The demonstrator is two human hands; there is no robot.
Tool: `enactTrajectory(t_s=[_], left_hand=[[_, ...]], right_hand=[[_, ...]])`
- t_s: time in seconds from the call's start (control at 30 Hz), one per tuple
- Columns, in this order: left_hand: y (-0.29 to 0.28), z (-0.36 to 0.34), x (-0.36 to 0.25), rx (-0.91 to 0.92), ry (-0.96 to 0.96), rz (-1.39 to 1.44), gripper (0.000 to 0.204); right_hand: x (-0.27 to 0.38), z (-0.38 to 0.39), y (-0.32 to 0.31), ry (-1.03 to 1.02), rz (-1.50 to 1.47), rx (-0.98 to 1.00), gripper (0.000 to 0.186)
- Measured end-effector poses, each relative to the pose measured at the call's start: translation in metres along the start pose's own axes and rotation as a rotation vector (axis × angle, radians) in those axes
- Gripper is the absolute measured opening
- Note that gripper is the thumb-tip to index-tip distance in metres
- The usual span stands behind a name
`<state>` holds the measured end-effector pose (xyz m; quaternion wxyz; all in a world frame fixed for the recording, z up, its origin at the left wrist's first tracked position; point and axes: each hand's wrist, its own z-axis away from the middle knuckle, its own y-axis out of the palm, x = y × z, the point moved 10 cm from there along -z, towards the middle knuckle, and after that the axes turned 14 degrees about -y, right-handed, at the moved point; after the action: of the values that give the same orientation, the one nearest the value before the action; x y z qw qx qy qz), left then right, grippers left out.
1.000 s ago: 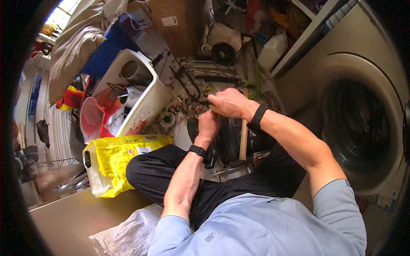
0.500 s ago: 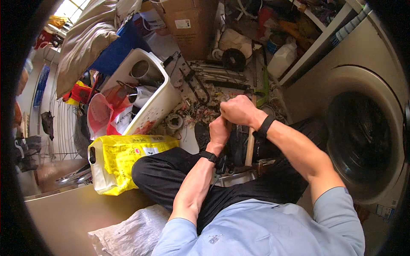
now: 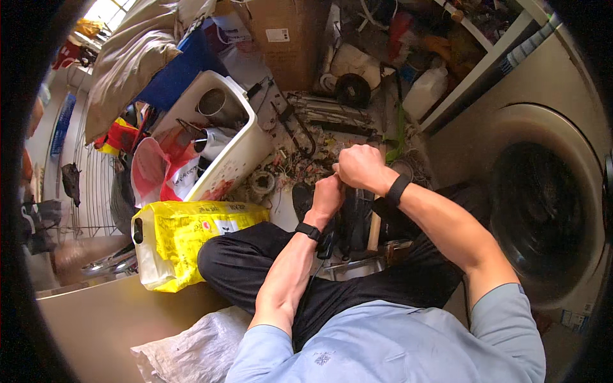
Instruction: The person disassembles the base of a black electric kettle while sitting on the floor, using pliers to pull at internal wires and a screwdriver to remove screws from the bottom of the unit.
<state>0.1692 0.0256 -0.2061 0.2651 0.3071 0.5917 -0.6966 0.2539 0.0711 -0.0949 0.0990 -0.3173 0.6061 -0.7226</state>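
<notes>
My left hand point(image 3: 327, 196) is closed, its thumb side close against my right hand point(image 3: 363, 168), which forms a fist just beyond it. Whatever the two hands grip is hidden behind the fingers. Beneath them a pale wooden tool handle point(image 3: 374, 231) slants between my legs, its upper part covered by the right hand. A metal piece point(image 3: 361, 268) lies by my lap, partly in shadow. Scraps and loose bits point(image 3: 281, 167) litter the floor past my hands, with a ring-shaped part point(image 3: 262, 182) among them.
To the left stand a yellow bag point(image 3: 185, 237) and a tilted white bin point(image 3: 257, 145) holding a metal cylinder. A cardboard box point(image 3: 290, 54), metal strips point(image 3: 329, 110), a roll of black tape point(image 3: 353, 90) and a white jug point(image 3: 426, 89) lie beyond. A front-loading washing machine point(image 3: 469, 127) bounds the right.
Both closed hands have shifted slightly to the right and stay together. The bin and bag look unmoved.
</notes>
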Motion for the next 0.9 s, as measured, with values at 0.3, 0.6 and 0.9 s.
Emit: enactTrajectory(t_s=[0.3, 0.6, 0.9], left_hand=[[-0.01, 0.012, -0.01, -0.023, 0.026, 0.097, 0.015], [-0.007, 0.007, -0.02, -0.07, 0.061, 0.092, 0.018], [0.014, -0.007, -0.011, 0.134, 0.105, 0.047, 0.03]], right_hand=[[0.022, -0.005, 0.022, -0.432, 0.078, 0.189, 0.027], [-0.008, -0.018, 0.048, -0.117, -0.031, 0.545, 0.016], [0.007, 0.005, 0.03, -0.506, 0.168, 0.368, 0.013]])
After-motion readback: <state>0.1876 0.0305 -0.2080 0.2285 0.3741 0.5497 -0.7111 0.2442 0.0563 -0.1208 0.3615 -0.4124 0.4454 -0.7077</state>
